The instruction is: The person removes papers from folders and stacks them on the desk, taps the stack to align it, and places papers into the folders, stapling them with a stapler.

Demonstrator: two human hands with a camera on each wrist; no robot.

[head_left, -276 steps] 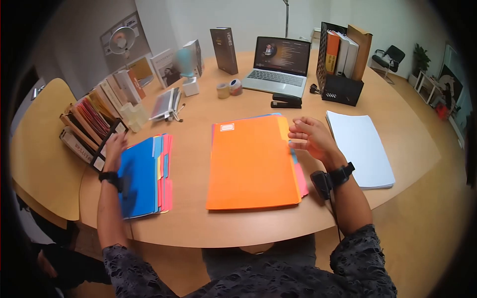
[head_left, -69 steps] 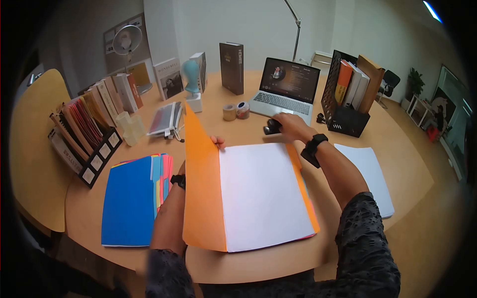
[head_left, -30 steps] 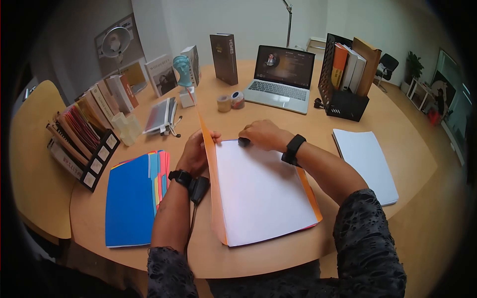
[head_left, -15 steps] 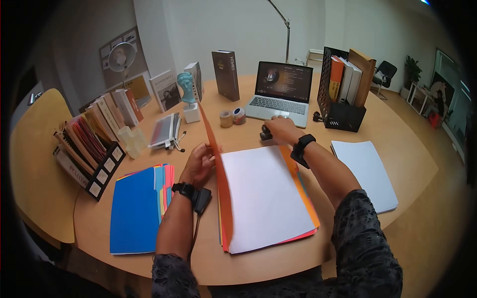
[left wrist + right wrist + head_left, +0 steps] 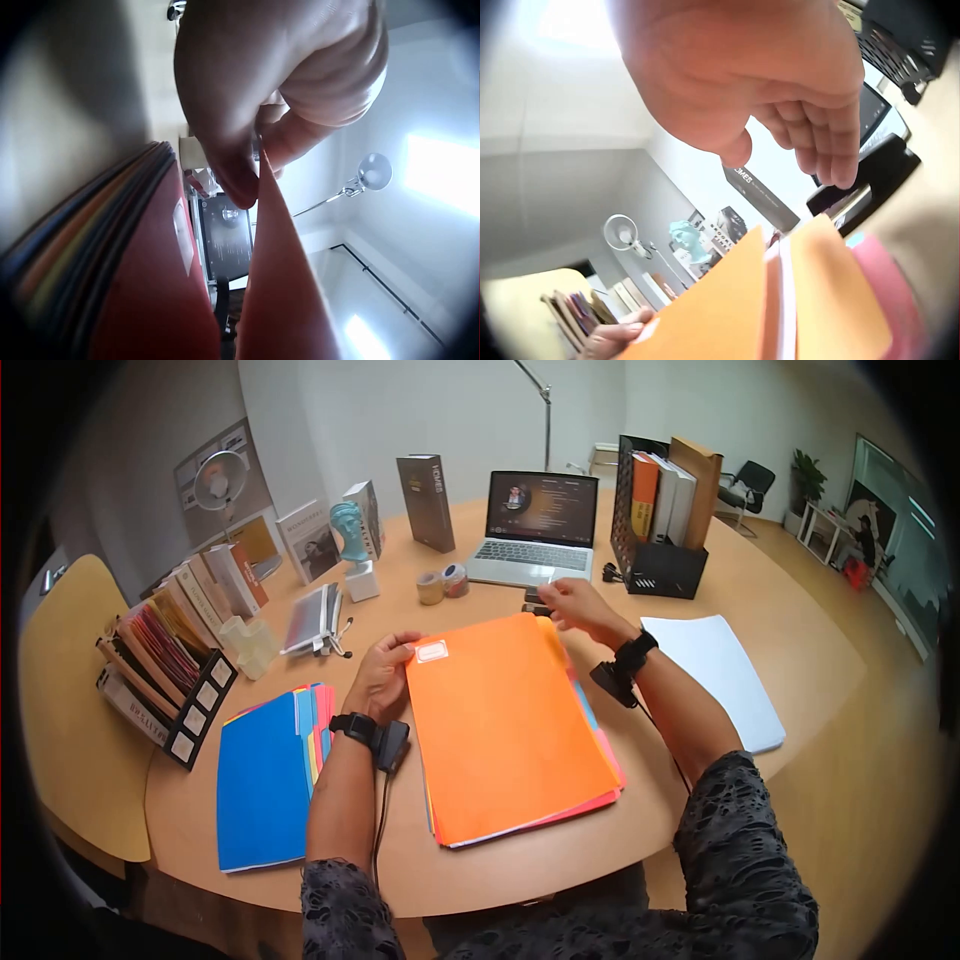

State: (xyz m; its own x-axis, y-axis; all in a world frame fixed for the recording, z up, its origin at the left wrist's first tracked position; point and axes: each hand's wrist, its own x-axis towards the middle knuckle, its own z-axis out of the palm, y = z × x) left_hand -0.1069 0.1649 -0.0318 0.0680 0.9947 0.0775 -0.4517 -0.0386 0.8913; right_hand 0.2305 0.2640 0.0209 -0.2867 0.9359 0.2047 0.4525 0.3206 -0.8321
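Note:
An orange folder [image 5: 510, 730] with a white label lies on a stack of coloured folders, its cover down over white paper [image 5: 786, 300]. At its upper left corner, my left hand [image 5: 385, 675] pinches the edge between thumb and fingers. In the left wrist view, the pinched sheet [image 5: 281, 285] stands apart from a reddish labelled folder [image 5: 154, 277] beneath. My right hand [image 5: 585, 610] is above the table beyond the folder's upper right corner, fingers loosely bent and holding nothing. A black stapler [image 5: 881, 176] lies just beyond it, partly hidden by the hand in the head view.
A blue folder stack [image 5: 262, 780] lies at left and a white paper stack [image 5: 715, 680] at right. Behind are tape rolls [image 5: 430, 588], a laptop [image 5: 535, 555], a black file holder [image 5: 665, 570] and a bust [image 5: 350, 532]. Books and a file rack [image 5: 205, 710] line the left.
The orange cover, held raised before, has come down over the white paper. My right hand has let go of the stapler, earlier brought to the paper's top edge, beyond the folder.

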